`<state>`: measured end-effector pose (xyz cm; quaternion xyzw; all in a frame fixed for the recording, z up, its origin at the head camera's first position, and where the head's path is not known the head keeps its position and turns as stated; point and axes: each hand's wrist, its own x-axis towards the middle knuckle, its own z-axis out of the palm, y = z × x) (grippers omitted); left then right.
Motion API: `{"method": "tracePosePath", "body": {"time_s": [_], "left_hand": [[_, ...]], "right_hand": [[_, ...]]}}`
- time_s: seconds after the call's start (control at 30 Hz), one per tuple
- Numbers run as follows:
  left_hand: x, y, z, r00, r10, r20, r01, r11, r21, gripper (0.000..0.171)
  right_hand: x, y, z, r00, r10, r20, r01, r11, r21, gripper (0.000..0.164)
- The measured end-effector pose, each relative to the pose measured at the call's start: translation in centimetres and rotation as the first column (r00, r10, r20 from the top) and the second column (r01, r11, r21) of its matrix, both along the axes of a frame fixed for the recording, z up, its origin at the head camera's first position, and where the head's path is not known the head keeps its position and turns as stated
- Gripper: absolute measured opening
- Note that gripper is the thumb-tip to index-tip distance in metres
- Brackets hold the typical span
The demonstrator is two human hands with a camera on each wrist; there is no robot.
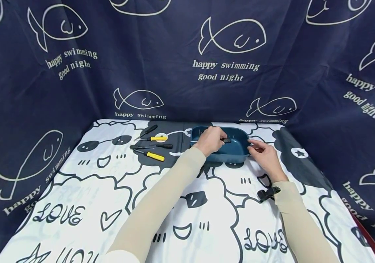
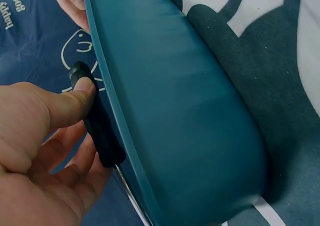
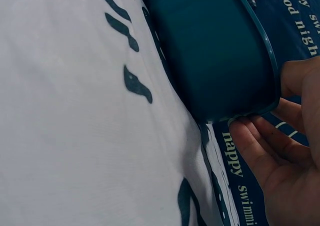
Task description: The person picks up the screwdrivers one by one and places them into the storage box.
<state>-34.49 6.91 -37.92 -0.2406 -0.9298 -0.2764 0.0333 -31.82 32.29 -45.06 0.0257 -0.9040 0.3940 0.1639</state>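
Note:
My left hand (image 1: 211, 139) is over a dark teal plastic bin (image 1: 227, 157) and grips a screwdriver by its black handle (image 2: 97, 116). Thumb and fingers close round that handle, and its metal shaft (image 2: 131, 192) runs down beside the bin's rim in the left wrist view. At the bin's right end, my right hand (image 1: 266, 157) pinches the wall, with the thumb at the rim and the fingertips (image 3: 240, 128) against the outside. The bin stands upright on the cloth; part of its inside is hidden behind my left hand.
Left of the bin lie several screwdrivers: two with yellow handles (image 1: 159, 138) (image 1: 155, 156) and some with black handles (image 1: 150, 129) (image 1: 163, 146). A white cloth (image 1: 85, 197) with black cartoon prints covers the table. Dark blue fish-print curtains (image 1: 174, 73) rise close behind the bin.

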Motion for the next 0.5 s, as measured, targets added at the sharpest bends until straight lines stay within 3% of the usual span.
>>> {"method": "tracePosePath", "body": {"time_s": [0.27,0.5], "left_hand": [[-0.2,1.3,-0.4,0.998,-0.043,0.046,0.046,0.998,-0.051,0.02],[-0.3,1.4,-0.7,0.998,-0.012,0.069,0.014,1.0,-0.024,0.024]], "right_hand": [[0.2,-0.1,0.1,0.999,-0.015,0.038,0.015,1.0,-0.012,0.04],[0.1,-0.3,0.4,0.998,-0.016,0.057,0.017,1.0,-0.015,0.041]]}}
